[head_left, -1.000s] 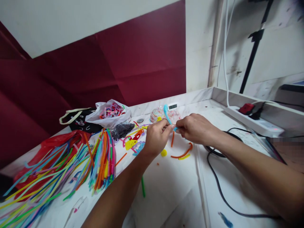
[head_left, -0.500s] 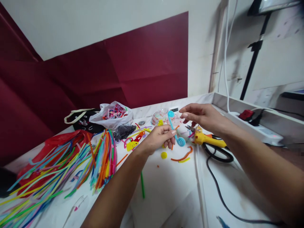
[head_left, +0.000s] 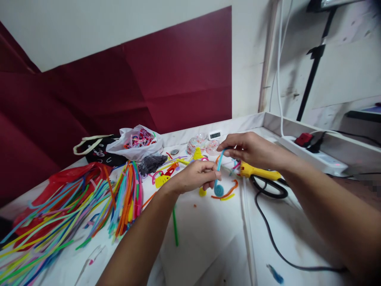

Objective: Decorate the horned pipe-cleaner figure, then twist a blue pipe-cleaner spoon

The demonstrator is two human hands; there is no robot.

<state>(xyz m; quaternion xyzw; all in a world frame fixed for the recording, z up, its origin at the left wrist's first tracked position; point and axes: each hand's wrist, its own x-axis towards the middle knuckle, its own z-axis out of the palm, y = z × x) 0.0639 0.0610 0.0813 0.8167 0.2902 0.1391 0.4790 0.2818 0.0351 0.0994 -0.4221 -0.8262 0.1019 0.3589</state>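
Observation:
A light blue pipe cleaner (head_left: 219,191), coiled into a flat spiral at its lower end, is held upright above the table. My left hand (head_left: 196,176) pinches its stem between thumb and fingers. At the top end, my right hand (head_left: 247,149) closes thumb and fingertips on the pipe cleaner, hiding the upper coil. Orange (head_left: 233,188) and yellow curved pieces lie just behind and below the spiral. A yellow disc (head_left: 203,192) sits under my left hand, and a yellow cone (head_left: 197,153) stands beyond it.
Loose and bundled pipe cleaners (head_left: 126,198) cover the left side. Behind them are a white bag (head_left: 133,147) of colourful pieces and a black bag (head_left: 102,153). A yellow glue gun (head_left: 260,171), black-handled scissors (head_left: 269,194) and a power strip (head_left: 315,155) lie at right.
My right hand has moved left and down onto the pipe cleaner's upper end, where it was apart before. The lower coil has shifted slightly left and down. The whole view has shifted a little.

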